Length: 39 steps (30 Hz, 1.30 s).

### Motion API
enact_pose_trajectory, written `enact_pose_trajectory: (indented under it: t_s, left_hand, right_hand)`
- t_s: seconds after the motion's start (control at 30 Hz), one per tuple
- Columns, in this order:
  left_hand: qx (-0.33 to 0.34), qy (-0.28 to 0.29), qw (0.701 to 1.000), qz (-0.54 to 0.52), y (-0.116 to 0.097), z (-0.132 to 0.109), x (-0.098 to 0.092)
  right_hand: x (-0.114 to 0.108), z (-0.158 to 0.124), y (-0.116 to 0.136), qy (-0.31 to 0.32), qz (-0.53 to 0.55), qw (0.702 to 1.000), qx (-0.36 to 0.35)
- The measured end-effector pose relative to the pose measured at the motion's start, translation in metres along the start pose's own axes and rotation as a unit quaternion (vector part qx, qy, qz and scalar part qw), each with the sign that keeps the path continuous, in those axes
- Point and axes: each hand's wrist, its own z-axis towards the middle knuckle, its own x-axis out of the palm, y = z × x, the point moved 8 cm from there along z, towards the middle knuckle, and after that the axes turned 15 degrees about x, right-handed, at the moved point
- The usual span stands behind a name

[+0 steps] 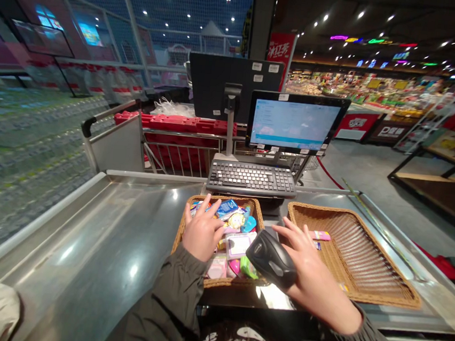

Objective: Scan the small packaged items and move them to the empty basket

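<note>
left hand (201, 232): fingers spread loose over packets (234, 219) in left basket (179, 229)
right hand (306, 269): fingers half-open around scanner (270, 256)
tip: pick one packet, barcode facing scanner

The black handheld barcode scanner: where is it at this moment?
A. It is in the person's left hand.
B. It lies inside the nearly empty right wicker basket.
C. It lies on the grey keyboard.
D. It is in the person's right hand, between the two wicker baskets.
D. The black handheld barcode scanner sits under the right hand, between the full left wicker basket and the nearly empty right wicker basket; the left hand rests on the packets.
</note>
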Motion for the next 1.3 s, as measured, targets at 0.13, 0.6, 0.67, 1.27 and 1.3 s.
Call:
enact_pose_trajectory:
  t_s: [0.13,0.6,0.67,1.27,1.3]
  left_hand:
    - [-0.003,0.003,1.0,0.004,0.002,-0.001,0.002]
    - [-0.018,0.055,0.998,0.002,0.013,-0.011,0.014]
    - [-0.017,0.084,0.996,-0.008,0.016,-0.018,0.023]
    - [0.06,0.192,0.98,-0.004,0.012,-0.05,0.052]
    - [0.069,0.177,0.982,-0.001,0.008,-0.045,0.046]
  right_hand:
    - [0.001,0.0,0.0,0.007,-0.004,1.0,-0.001]
    - [0.001,-0.002,-0.003,-0.004,-0.001,1.0,-0.001]
    - [0.002,-0.003,-0.006,-0.004,0.0,1.0,0.004]
    - [-0.002,-0.012,-0.031,-0.011,0.013,0.998,0.054]
    - [-0.004,-0.014,-0.036,-0.017,0.011,0.998,0.059]
